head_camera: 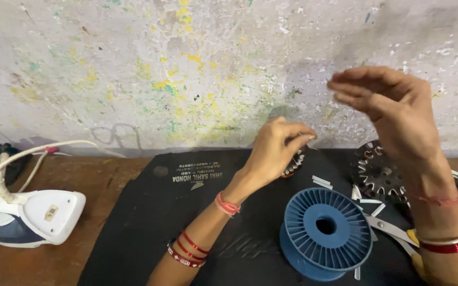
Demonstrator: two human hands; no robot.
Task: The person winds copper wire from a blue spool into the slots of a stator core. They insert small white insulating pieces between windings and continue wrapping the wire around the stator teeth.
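My left hand [275, 151] grips a small round toothed metal core [294, 161] and holds it just above a black mat [155, 222]. Its fingers curl over the core's top, hiding most of it. My right hand [390, 111] is raised in front of the wall, to the right of and higher than the left, fingers extended and close together. Whether a thin wire runs between its fingertips is too fine to tell. A blue plastic spool [324, 230] stands on the mat below both hands.
Another toothed metal core [380, 169] lies at the right, with white paper strips [322, 181] and scissors [393, 230] near it. A white and blue clothes iron [27, 217] with its cord rests on the wooden table at the left. A paint-spattered wall stands behind.
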